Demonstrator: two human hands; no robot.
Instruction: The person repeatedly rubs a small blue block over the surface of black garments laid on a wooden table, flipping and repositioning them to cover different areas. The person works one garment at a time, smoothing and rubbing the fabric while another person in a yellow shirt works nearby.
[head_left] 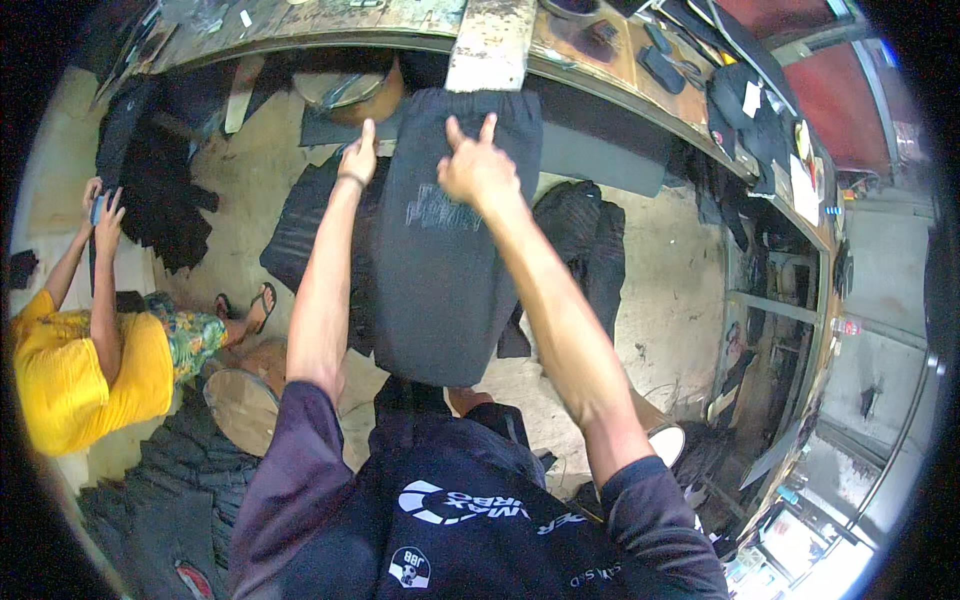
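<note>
Marking black garment (pixel 435 300): pale print (pixel 438 211), perhaps lettering.

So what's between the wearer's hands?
Head view: the upper left part of the black cloth, plus a narrow visible gap beside the left hand.

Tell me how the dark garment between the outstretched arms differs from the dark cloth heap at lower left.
The dark garment is spread fairly smooth, while the cloth heap lies creased and folded. The garment is a single piece with a gathered top edge; the heap is many overlapping layers. Both are dark fabric.
</note>
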